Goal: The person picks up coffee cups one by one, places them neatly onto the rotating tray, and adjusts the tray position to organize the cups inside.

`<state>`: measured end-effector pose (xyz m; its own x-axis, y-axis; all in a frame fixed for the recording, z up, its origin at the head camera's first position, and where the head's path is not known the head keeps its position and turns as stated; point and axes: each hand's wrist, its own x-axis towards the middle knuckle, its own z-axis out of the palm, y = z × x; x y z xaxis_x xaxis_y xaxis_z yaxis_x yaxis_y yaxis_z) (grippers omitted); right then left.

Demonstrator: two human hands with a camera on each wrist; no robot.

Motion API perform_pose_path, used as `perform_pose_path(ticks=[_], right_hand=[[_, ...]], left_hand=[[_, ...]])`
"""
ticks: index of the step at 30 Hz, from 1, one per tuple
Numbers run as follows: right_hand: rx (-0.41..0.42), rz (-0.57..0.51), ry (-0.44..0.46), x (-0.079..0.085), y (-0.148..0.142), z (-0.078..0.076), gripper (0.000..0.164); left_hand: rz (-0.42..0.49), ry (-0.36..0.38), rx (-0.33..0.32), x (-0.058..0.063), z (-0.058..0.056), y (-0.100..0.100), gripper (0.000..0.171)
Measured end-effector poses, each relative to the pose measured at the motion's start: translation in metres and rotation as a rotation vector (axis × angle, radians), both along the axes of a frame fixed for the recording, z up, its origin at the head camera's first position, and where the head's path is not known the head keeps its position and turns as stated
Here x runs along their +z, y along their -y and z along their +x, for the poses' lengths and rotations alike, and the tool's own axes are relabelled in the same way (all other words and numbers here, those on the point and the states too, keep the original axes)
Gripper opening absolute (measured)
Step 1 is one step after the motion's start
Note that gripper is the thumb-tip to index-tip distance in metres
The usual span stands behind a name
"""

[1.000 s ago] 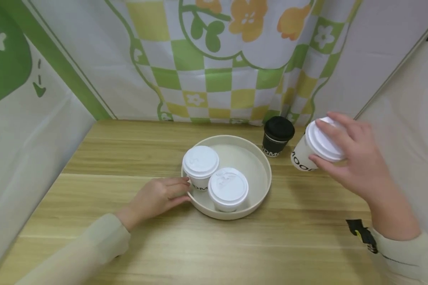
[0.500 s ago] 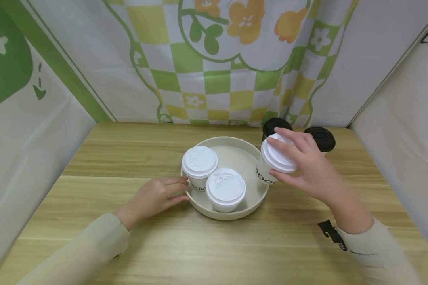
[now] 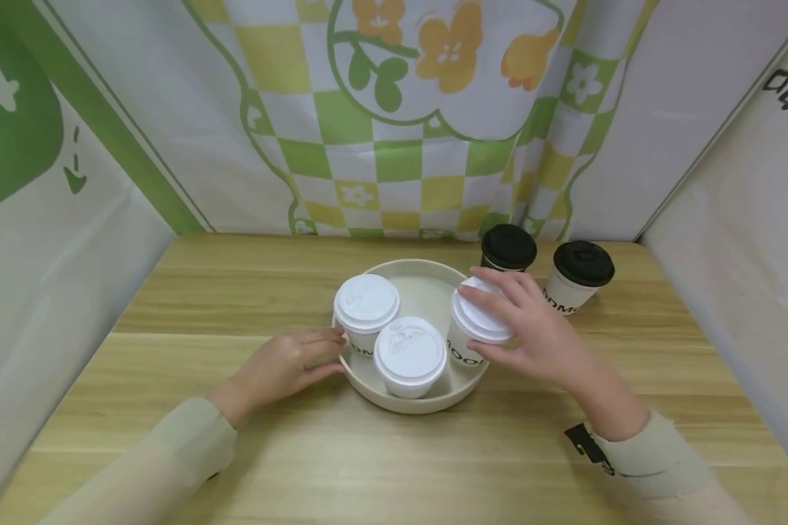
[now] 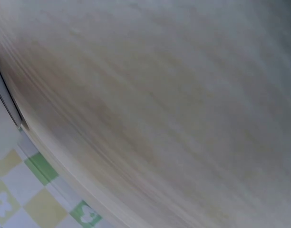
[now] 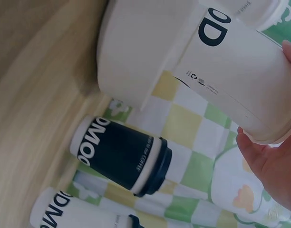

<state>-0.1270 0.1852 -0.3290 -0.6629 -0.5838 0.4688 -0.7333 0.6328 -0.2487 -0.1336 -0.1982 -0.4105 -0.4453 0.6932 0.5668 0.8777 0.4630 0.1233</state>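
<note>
A round cream tray (image 3: 427, 273) sits on the wooden table. Two white-lidded paper cups stand in it, one (image 3: 366, 300) at the left and another (image 3: 410, 357) at the front. My right hand (image 3: 532, 328) grips a third white-lidded coffee cup (image 3: 466, 346) by its lid, at the tray's right side. The right wrist view shows this cup (image 5: 245, 71) at the tray wall (image 5: 131, 52), with fingertips on its lid edge; its base is hidden there. My left hand (image 3: 289, 364) touches the tray's left rim with fairly straight fingers. The left wrist view shows only the tabletop (image 4: 150, 118) and cloth.
Behind my right hand stand a black cup with a black lid (image 3: 508, 246) and a white cup with a black lid (image 3: 583, 264). A checkered cloth (image 3: 400, 160) hangs along the table's back edge. White sheets (image 3: 729, 219) enclose the sides.
My right hand has carried the white-lidded cup leftward from beside the black cup to the tray's right side. The black-lidded white cup has come into view. My left hand has stayed at the rim.
</note>
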Motion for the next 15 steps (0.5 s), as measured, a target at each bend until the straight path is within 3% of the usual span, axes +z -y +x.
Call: perform_pose_path(ticks=[15], right_hand=[[0.039, 0.015, 0.049, -0.018, 0.006, -0.001, 0.071]], left_hand=[[0.001, 0.033, 0.007, 0.001, -0.002, 0.002, 0.031]])
